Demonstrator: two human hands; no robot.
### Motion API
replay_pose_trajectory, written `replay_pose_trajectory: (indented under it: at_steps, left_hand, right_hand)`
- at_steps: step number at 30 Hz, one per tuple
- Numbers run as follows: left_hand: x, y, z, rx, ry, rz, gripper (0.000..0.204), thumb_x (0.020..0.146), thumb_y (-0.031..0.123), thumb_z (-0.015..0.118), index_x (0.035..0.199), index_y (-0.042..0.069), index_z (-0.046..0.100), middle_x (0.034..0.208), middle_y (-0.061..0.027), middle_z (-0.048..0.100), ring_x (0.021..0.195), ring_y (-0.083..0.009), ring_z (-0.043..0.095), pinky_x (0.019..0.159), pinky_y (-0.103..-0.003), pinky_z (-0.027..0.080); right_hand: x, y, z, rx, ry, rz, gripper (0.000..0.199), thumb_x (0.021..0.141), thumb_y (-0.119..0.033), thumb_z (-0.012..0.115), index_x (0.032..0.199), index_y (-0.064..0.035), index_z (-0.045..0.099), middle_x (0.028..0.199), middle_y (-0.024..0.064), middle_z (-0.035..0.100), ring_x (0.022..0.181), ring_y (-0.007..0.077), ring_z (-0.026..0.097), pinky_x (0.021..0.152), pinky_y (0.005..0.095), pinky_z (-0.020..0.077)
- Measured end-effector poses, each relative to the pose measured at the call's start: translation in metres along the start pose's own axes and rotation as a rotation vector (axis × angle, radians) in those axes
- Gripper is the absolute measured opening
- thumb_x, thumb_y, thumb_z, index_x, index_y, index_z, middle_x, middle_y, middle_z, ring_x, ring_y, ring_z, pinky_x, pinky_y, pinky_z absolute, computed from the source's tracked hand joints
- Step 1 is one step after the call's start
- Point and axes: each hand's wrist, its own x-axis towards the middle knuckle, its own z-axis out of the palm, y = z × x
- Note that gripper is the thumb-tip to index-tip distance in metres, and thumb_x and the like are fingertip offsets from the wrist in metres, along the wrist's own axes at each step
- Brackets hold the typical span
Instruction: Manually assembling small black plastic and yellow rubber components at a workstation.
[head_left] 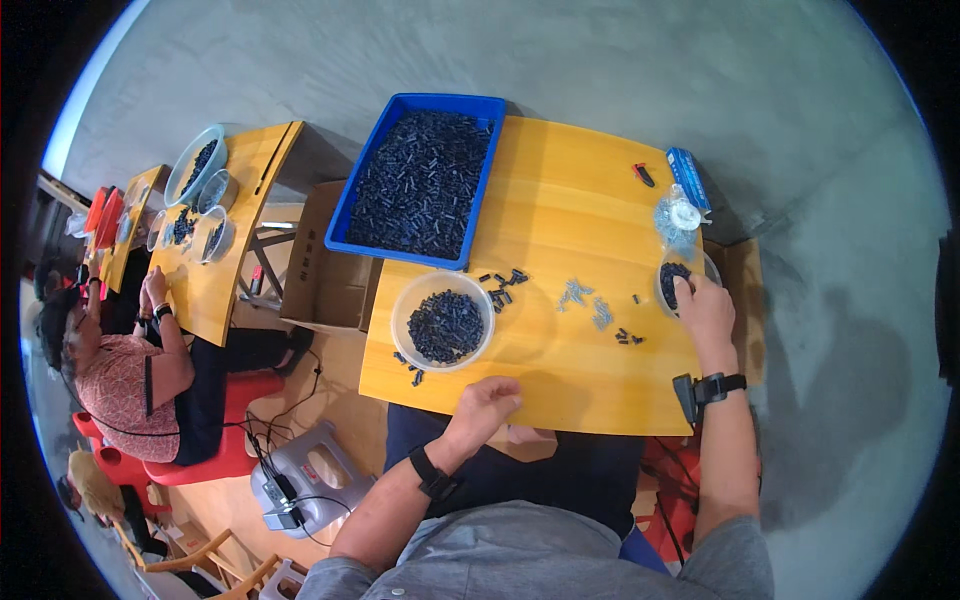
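My left hand (487, 403) rests at the near edge of the yellow wooden table (560, 375), fingers curled; whether it holds anything I cannot tell. Just beyond it stands a clear round bowl (443, 321) full of small dark parts. My right hand (703, 306) reaches to the table's right edge and lies on a second clear bowl (672, 282) of dark parts, fingers at its rim. Between the hands lie loose dark parts (503, 289) and a small cluster of silvery parts (588, 302).
A blue bin (424, 186) heaped with dark parts sits at the table's far left. A blue box (688, 177), a clear bag (680, 217) and a small red-black item (643, 174) lie far right. A cardboard box (318, 262) stands left. Another person (140, 380) works at a neighbouring table.
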Motion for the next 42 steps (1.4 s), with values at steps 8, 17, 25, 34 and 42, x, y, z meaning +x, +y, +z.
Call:
replay_pose_trajectory:
  at_steps: [8,17,25,34,42]
  left_hand:
    - [0.008,0.000,-0.007,-0.207,0.024,-0.139,0.019,0.088,0.011,0.059,0.103,-0.001,0.059,0.091,-0.0065,0.065,0.075,-0.0142,0.066,0.063,-0.024,0.051]
    - [0.010,-0.007,-0.010,-0.244,-0.023,-0.128,0.019,0.091,0.009,0.055,0.106,-0.003,0.058,0.093,-0.0086,0.064,0.078,-0.0162,0.067,0.064,-0.025,0.054]
    - [0.010,-0.007,-0.012,-0.209,-0.044,-0.118,0.017,0.092,0.010,0.055,0.102,-0.003,0.058,0.093,-0.0091,0.065,0.077,-0.0165,0.067,0.063,-0.026,0.054]
    - [0.008,-0.007,-0.011,-0.269,-0.049,-0.135,0.018,0.091,0.009,0.055,0.105,-0.002,0.058,0.092,-0.0082,0.064,0.077,-0.0178,0.067,0.062,-0.026,0.054]
    - [-0.010,0.009,0.010,-0.406,0.126,0.092,0.020,0.092,0.008,0.054,0.111,0.000,0.056,0.094,-0.0068,0.063,0.075,-0.0149,0.064,0.063,-0.026,0.053]
  right_hand:
    - [-0.035,-0.124,0.079,0.424,-0.153,-0.442,0.012,0.080,-0.017,0.061,0.082,-0.0048,0.060,0.079,0.0191,0.061,0.074,0.0381,0.060,0.065,0.0468,0.0480]
    - [-0.043,-0.170,0.115,0.383,-0.245,-0.389,0.015,0.081,-0.015,0.059,0.082,0.0000,0.058,0.084,0.0191,0.061,0.076,0.0379,0.061,0.069,0.0473,0.0494]
    - [-0.043,-0.169,0.125,0.383,-0.187,-0.411,0.013,0.083,-0.013,0.056,0.081,-0.0005,0.057,0.084,0.0199,0.061,0.075,0.0393,0.061,0.067,0.0482,0.0493]
    - [-0.055,-0.147,0.121,0.842,-0.309,-0.147,0.014,0.086,-0.010,0.058,0.090,0.0036,0.055,0.077,0.0183,0.062,0.063,0.0314,0.062,0.060,0.0385,0.0522]
    - [-0.096,-0.129,0.082,1.708,-0.698,0.231,0.007,0.091,-0.005,0.054,0.095,-0.0006,0.056,0.080,0.0064,0.061,0.063,0.0123,0.061,0.057,0.0262,0.0520]
